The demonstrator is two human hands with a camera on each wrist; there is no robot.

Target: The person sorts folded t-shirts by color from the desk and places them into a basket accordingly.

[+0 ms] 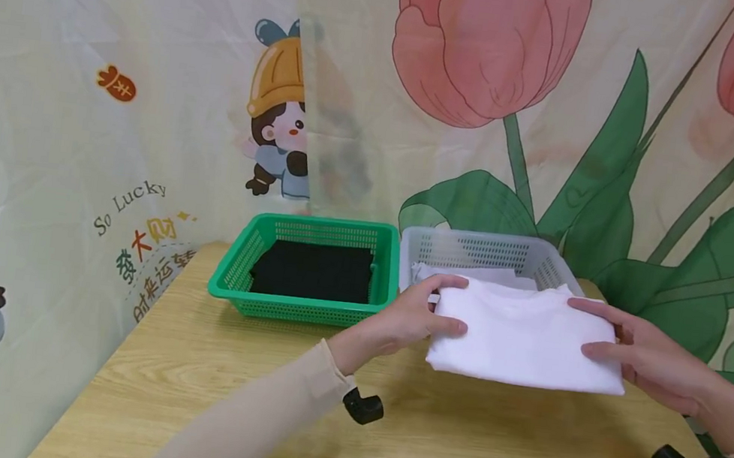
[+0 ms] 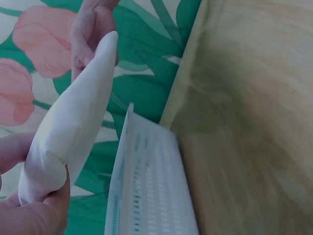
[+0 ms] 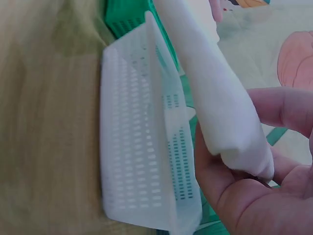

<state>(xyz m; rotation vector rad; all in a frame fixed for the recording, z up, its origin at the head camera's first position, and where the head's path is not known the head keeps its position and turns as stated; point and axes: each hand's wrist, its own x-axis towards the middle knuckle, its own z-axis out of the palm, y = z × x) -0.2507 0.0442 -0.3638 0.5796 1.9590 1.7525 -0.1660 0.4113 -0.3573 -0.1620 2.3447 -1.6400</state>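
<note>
Both hands hold a folded white T-shirt in the air, its curved neckline showing along the top edge. My left hand pinches one end between thumb and fingers. At the other end, my right hand grips it the same way. The shirt hangs in front of and above the near side of a white perforated basket, hiding part of it. Inside that basket lies light-coloured folded cloth. Seen from the right wrist, the shirt is a thick folded bundle above the basket wall.
Left of the white basket stands a green basket holding folded black cloth. Both sit at the back of a wooden table. A printed curtain with tulips and cartoon figures hangs behind and along the left.
</note>
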